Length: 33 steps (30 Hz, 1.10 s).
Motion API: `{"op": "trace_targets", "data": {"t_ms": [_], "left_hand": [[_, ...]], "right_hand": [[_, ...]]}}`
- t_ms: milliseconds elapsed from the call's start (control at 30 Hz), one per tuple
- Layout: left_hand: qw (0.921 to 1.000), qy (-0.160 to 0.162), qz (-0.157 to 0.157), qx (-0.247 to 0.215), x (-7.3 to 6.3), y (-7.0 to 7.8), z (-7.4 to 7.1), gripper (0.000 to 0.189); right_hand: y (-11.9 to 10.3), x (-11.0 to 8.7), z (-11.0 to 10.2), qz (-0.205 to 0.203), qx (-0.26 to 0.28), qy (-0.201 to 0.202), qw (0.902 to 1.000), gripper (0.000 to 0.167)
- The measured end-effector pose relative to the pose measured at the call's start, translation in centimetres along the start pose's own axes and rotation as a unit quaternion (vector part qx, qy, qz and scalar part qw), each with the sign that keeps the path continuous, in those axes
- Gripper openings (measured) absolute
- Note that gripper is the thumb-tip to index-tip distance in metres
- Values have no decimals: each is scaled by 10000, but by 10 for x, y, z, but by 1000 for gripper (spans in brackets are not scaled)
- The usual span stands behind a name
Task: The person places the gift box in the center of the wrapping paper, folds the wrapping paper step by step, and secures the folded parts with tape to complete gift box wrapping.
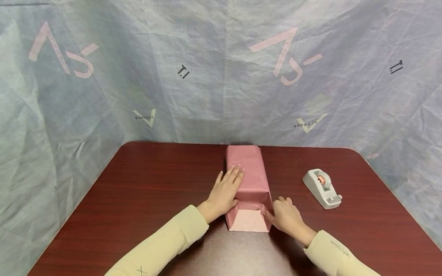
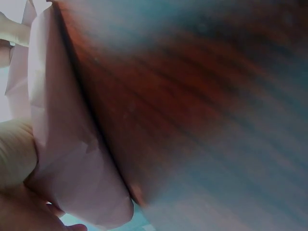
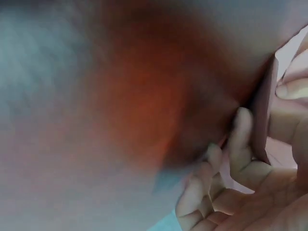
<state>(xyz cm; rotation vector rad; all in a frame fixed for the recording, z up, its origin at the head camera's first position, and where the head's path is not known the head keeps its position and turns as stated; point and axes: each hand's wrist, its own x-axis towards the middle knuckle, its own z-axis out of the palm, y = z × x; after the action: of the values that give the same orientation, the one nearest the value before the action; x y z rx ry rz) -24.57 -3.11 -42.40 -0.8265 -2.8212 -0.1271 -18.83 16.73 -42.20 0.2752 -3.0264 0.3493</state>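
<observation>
A long box-shaped parcel in pink wrapping paper (image 1: 246,163) lies lengthwise on the table. At its near end the paper is folded in at the sides, and a pale bottom flap (image 1: 249,221) spreads toward me. My left hand (image 1: 223,193) rests on the parcel's top left with fingers extended, its thumb at the folded near end. With thumb inside and fingers outside, my right hand (image 1: 288,215) pinches the paper at the right side of that end. The right wrist view shows the paper edge (image 3: 263,108) between that thumb and fingers. In the left wrist view, the parcel's creased side (image 2: 72,159) runs along the tabletop.
A white tape dispenser (image 1: 322,189) with a roll of clear tape stands right of the parcel. The dark red wooden table (image 1: 155,172) ends at the back against a hanging grey printed cloth (image 1: 207,96), which also lines both sides.
</observation>
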Motion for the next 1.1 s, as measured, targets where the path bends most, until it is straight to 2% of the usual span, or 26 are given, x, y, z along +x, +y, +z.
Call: {"op": "trace_targets", "data": {"t_ms": [167,400,567,667,800,967,1100], "left_hand": [[10000,48,18,-6,0,0,0,99],[9999,148,68,-35,-1,-1,1,97],[9997,232,92,-68,-1,-1,2,98],[9999,149,50,-66,-1,-1,1,99],[10000,64,18,-19,-1,0,0,100],[9999,99,44,31,-1,0,0,99],[9999,85,64,8,-1,0,-2,100]], "right_hand": [[-1,-4,2,-156,-182,55,9997,34],[-3,-7,-3,-98,43,-300,9995,41],[0,3,-8,201,354,-468,9981,42],[2,12,-8,416,419,-484,9971,40],[2,20,-5,457,502,-454,9967,32],[3,26,-3,582,578,-457,9956,35],[3,28,-1,527,490,-470,9963,34]]}}
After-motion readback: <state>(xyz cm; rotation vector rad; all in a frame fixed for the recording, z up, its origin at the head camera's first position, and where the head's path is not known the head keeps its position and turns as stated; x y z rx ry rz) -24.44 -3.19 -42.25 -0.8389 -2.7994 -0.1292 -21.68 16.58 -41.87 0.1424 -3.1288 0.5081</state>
